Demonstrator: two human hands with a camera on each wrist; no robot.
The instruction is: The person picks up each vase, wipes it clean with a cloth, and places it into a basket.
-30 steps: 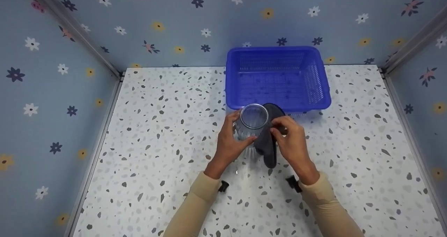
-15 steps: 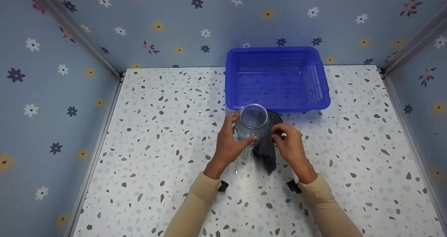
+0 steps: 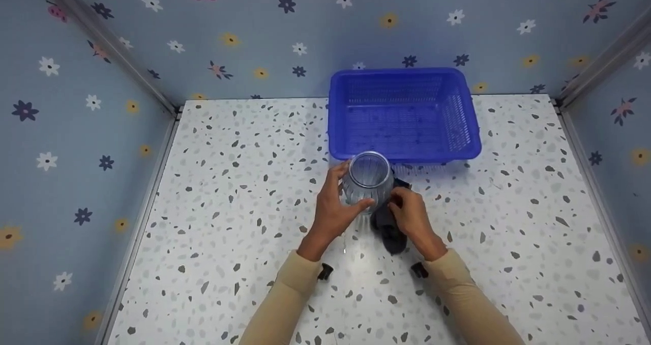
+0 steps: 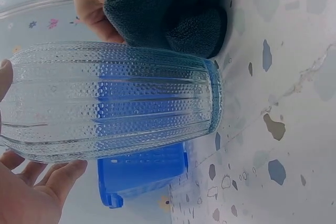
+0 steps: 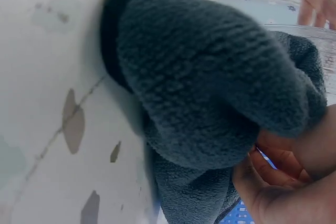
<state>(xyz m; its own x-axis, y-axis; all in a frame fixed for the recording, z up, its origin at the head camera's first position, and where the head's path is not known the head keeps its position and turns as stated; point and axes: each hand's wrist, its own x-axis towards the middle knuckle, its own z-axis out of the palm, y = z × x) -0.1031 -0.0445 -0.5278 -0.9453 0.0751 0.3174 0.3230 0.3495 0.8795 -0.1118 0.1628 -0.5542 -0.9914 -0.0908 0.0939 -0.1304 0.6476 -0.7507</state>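
Note:
A clear ribbed glass vase (image 3: 367, 182) stands upright on the speckled table, its dimpled wall (image 4: 126, 103) showing close up in the left wrist view. My left hand (image 3: 335, 202) grips it round the left side, thumb in front and fingers behind. On the vase's right side my right hand (image 3: 411, 213) pinches a dark grey terry cloth (image 3: 389, 228) against the glass. The bunched cloth (image 5: 210, 77) hangs down to the tabletop in the right wrist view, where it covers part of the right fingers.
Just behind the vase sits a blue plastic basket (image 3: 407, 126) with perforated sides, close to the back wall. Flower-patterned panels (image 3: 229, 39) enclose the white speckled table (image 3: 244, 192) at the back and both sides.
My right hand has moved down and toward the left along the vase, taking the cloth lower and bunching it. The left hand and the vase have stayed in place.

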